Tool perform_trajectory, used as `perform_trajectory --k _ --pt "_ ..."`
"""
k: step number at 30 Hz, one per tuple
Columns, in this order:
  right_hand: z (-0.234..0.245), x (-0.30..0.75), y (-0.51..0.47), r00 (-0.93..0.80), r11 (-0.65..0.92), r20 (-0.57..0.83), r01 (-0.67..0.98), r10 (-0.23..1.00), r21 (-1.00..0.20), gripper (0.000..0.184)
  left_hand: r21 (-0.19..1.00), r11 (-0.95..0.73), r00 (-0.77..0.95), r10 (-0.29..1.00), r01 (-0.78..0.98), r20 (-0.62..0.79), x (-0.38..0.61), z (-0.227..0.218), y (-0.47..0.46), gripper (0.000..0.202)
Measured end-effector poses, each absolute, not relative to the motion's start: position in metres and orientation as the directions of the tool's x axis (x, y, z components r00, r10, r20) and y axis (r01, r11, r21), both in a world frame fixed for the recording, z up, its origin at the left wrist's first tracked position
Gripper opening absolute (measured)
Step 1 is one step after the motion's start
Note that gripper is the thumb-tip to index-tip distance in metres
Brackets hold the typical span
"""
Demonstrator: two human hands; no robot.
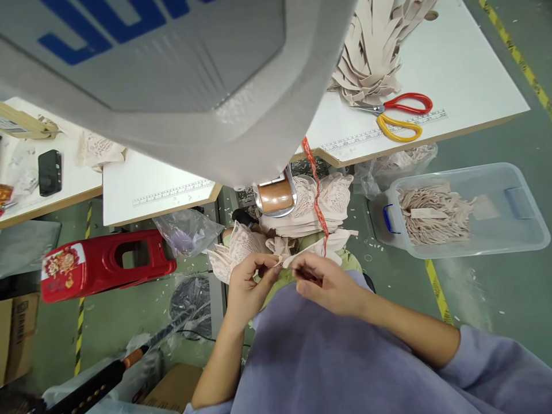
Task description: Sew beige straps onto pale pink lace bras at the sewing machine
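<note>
Thumb and fingertips of my left hand (252, 287) are pinched on the edge of a beige lace garment piece (244, 244) over my lap. Close beside it, my right hand (330, 284) is closed with its fingers curled. Something small and dark red shows inside that curl, too hidden to name. A red patterned ribbon (317, 195) hangs from the table edge down behind my right hand. Beyond the hands lies a stack of beige lace pieces (308, 210), below the brown and metal lower part of the machine (276, 195).
The white sewing machine head (241, 126) fills the upper view. Scissors with red and yellow handles (401, 115) lie on the white table (466, 75) near beige strips (371, 57). A clear bin (500, 250) stands right, a red stool (101, 261) left.
</note>
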State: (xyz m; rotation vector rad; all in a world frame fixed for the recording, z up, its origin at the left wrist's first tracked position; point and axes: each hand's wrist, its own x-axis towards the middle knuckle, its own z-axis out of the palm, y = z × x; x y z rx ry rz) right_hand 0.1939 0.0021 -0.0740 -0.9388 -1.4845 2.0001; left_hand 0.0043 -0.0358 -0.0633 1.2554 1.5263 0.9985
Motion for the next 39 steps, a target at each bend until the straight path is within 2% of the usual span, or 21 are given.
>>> perform_trajectory --k 3,5,8,11,14,17,20,23,29,32,35,37,39 --pt "-0.070 0.199 0.017 -0.551 -0.072 -0.157 0.173 0.820 -0.982 0.044 0.951 0.200 -0.087 0.979 0.235 -0.184 0.006 -0.063 -0.036 0.014" --pt "-0.070 0.196 0.026 -0.584 -0.013 -0.177 0.274 0.792 -0.962 0.041 0.955 0.180 -0.070 0.983 0.236 -0.168 0.008 -0.063 -0.035 0.013" --pt "-0.074 0.189 0.032 -0.652 0.022 -0.229 0.353 0.723 -0.936 0.025 0.943 0.155 -0.078 0.987 0.294 -0.138 0.010 -0.062 -0.035 0.011" --pt "-0.079 0.184 0.030 -0.643 0.133 -0.139 0.354 0.753 -0.926 0.026 0.921 0.167 -0.162 0.980 0.352 -0.116 0.013 -0.061 -0.037 0.007" --pt "-0.083 0.185 0.027 -0.635 0.223 -0.041 0.331 0.771 -0.917 0.026 0.930 0.247 -0.239 0.954 0.272 -0.183 0.017 -0.059 -0.036 0.010" --pt "-0.085 0.186 0.025 -0.634 0.280 0.013 0.323 0.773 -0.904 0.024 0.916 0.373 -0.189 0.920 0.149 -0.344 0.017 -0.058 -0.031 0.019" --pt "-0.086 0.187 0.024 -0.644 0.361 0.068 0.335 0.762 -0.870 0.024 0.901 0.418 -0.092 0.908 0.119 -0.409 0.014 -0.058 -0.026 0.024" --pt "-0.087 0.188 0.022 -0.632 0.443 0.139 0.354 0.763 -0.823 0.021 0.907 0.401 -0.082 0.916 0.129 -0.393 0.013 -0.057 -0.025 0.023" --pt "-0.090 0.188 0.018 -0.583 0.536 0.288 0.311 0.760 -0.785 0.015 0.956 0.280 -0.268 0.930 0.082 -0.250 0.026 -0.058 -0.033 0.014" --pt "-0.086 0.188 0.022 -0.574 0.489 0.237 0.335 0.784 -0.805 0.013 0.964 0.261 -0.304 0.924 0.057 -0.232 0.028 -0.061 -0.034 0.012" --pt "-0.077 0.193 0.022 -0.510 0.331 0.103 0.379 0.854 -0.864 0.014 0.962 0.269 -0.361 0.902 0.043 -0.236 0.025 -0.062 -0.033 0.011" --pt "-0.070 0.196 0.018 -0.479 0.129 -0.047 0.328 0.877 -0.936 0.022 0.964 0.265 -0.386 0.893 0.037 -0.231 0.024 -0.062 -0.033 0.011" --pt "-0.065 0.196 0.011 -0.548 -0.189 -0.253 0.171 0.797 -0.967 0.031 0.967 0.252 -0.394 0.892 0.027 -0.221 0.025 -0.062 -0.033 0.010"
